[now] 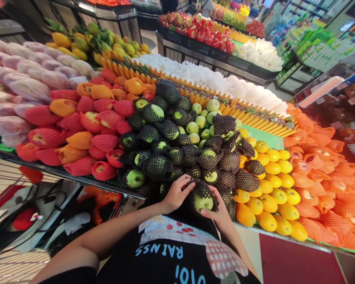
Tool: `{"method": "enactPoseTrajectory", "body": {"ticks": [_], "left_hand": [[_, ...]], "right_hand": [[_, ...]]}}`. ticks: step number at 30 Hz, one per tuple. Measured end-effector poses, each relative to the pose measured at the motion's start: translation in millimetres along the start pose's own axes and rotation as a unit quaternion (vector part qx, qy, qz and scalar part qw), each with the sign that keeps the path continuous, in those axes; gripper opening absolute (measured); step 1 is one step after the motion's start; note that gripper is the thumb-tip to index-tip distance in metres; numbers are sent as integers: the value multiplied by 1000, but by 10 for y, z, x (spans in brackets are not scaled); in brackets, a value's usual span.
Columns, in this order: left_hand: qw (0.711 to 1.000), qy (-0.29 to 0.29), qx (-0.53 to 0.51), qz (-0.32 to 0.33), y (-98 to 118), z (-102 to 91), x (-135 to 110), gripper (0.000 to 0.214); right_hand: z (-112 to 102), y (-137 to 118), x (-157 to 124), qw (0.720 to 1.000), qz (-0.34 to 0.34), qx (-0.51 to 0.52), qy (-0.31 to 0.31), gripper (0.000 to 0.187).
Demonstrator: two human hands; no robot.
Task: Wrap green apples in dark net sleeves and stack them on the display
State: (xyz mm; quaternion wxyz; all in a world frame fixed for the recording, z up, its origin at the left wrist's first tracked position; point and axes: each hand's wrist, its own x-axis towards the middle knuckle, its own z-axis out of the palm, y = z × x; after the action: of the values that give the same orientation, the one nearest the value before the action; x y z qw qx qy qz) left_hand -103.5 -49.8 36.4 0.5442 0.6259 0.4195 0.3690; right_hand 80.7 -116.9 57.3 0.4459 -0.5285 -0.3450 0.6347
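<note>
A green apple (pixel 203 202) partly wrapped in a dark foam net (pixel 197 186) is held at the front edge of the fruit display, close to my body. My right hand (pixel 220 211) grips it from the right, thumb on the bare green skin and fingers around the far side. My left hand (pixel 178 194) is closed at the upper left of the apple, its fingertips on the net. Just beyond lie several green apples in black nets (pixel 157 165), with brown-netted ones (pixel 229 162) to the right. Some bare green apples (pixel 193 127) sit farther back.
Red-netted fruit (pixel 105 144) and wrapped pale fruit (pixel 32 86) fill the left side. Yellow fruit (pixel 268 203) and orange-netted fruit (pixel 325 189) lie right. A low orange fence (pixel 192 96) runs behind. A shopping cart (pixel 6 181) with bags stands at lower left.
</note>
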Motion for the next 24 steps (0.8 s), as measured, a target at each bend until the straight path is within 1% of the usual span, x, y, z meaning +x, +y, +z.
{"method": "enactPoseTrajectory", "body": {"ticks": [2,3,4,5,6,7,8,9,11,12,13,14,16,18,20,21,24], "left_hand": [[999,10,-25,-33,-38,12,3,28],[998,21,-33,-40,-47,9,-4,30],[998,39,-40,-36,-48,-3,-16,34],[997,55,-44,-17,-39,-22,-31,36],[997,61,-45,20,-22,-46,-47,39],[996,48,-40,68,-1,-71,-61,41],[992,16,-32,120,22,-94,-72,46],[986,-31,-22,165,43,-111,-77,56],[968,-123,-5,219,64,-114,-71,87],[963,-146,-5,228,62,-103,-63,99],[962,-154,-11,227,51,-85,-54,105],[964,-151,-19,219,35,-66,-48,106],[973,-125,-38,192,-8,-37,-45,100],[979,-104,-53,167,-51,-30,-54,99],[984,-83,-52,151,-90,-41,-64,101],[986,-73,-42,145,-106,-51,-64,102],[989,-42,8,142,-124,-109,-35,99]], "right_hand": [[1,-46,-21,1000,-5,11,-13,84],[9,-71,-30,1000,-13,16,-16,89],[19,-99,-38,999,-22,20,-16,93],[32,-131,-44,999,-30,21,-12,97],[43,-164,-46,999,-38,18,-4,99],[53,-196,-45,999,-43,7,5,99],[59,-223,-42,999,-45,-7,12,96],[61,-243,-36,999,-44,-23,18,90],[54,-244,-25,998,-46,-47,18,81],[46,-222,-22,997,-48,-50,15,79],[35,-185,-21,998,-50,-46,11,81],[23,-135,-24,998,-50,-36,9,85],[0,-16,-33,999,-44,-4,18,94],[-14,89,-32,998,-38,18,43,98],[-8,135,-8,998,-34,13,59,91],[3,133,13,998,-34,3,55,84],[50,53,87,998,-41,-42,12,60]]}}
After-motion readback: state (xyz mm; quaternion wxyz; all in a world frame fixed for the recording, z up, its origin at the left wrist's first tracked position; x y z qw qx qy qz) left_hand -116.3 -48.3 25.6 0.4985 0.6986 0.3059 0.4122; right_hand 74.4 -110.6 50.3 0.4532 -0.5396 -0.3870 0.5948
